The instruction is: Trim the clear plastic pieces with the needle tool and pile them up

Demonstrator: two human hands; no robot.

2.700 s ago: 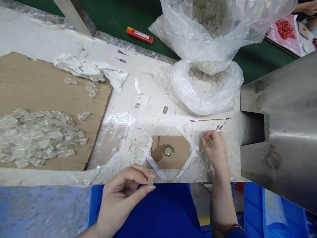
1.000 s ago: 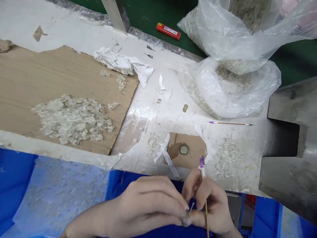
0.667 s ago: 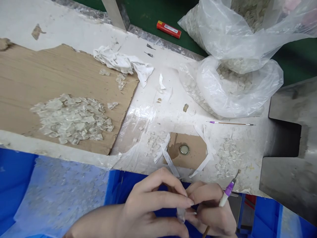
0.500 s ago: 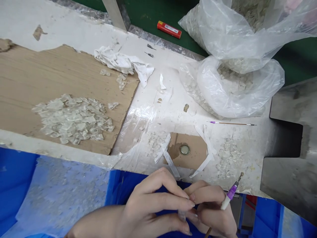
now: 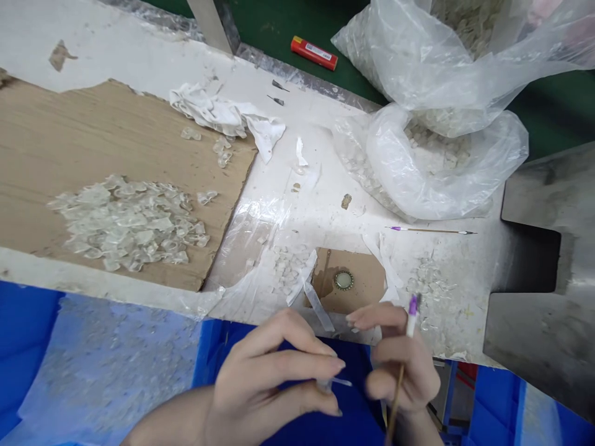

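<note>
Glass chip [image 5: 324, 386], probably — past bench edge [image 5: 116, 277]

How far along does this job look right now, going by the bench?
Looks done: a heap of clear chips lies spread on the cardboard. In hand: the left hand pinches a small clear piece; the right hand holds a purple-ended stick tool. Left: a plastic bag of pale chips, and a round metal bezel on its cardboard patch.
</note>
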